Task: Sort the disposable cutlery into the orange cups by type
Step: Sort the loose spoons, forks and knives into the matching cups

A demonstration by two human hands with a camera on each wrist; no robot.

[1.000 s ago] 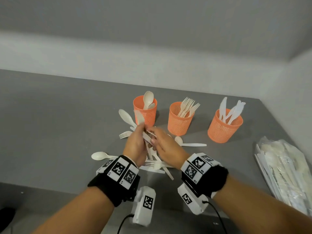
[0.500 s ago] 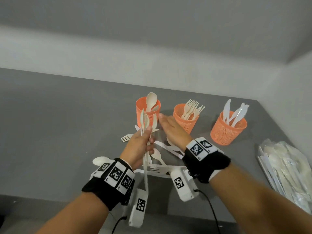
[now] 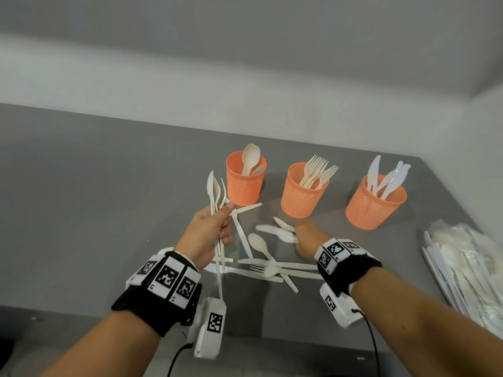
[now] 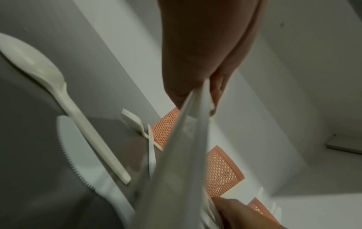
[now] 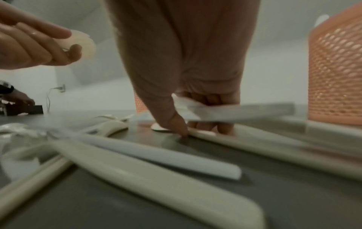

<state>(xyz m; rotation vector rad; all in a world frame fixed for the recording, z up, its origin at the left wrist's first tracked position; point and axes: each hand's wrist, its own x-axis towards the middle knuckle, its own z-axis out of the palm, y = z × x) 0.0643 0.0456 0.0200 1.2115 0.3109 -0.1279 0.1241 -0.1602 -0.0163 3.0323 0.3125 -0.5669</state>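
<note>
Three orange mesh cups stand in a row: spoon cup [image 3: 246, 183], fork cup [image 3: 302, 197], knife cup [image 3: 374, 206]. My left hand [image 3: 221, 221] grips a bundle of cream spoons [image 3: 215, 191] upright, just left of the spoon cup; the left wrist view shows the bundle [image 4: 186, 139] running out of my fist. My right hand [image 3: 303, 236] is down on the table before the fork cup, fingers curled round a white knife [image 3: 273, 231]. In the right wrist view that knife [image 5: 225, 110] crosses under the fingers and my thumb tip touches the table.
Loose cutlery lies between my hands: a spoon [image 3: 258, 244], a fork [image 3: 262, 269], several knives. Another spoon [image 4: 49, 77] and a serrated knife [image 4: 78, 155] lie under my left wrist. A bag of wrapped cutlery [image 3: 468, 265] sits at the table's right edge.
My right hand has left the bundle near the spoon cup and dropped right and down onto the pile, closing on a white knife. The left hand keeps the spoons upright.
</note>
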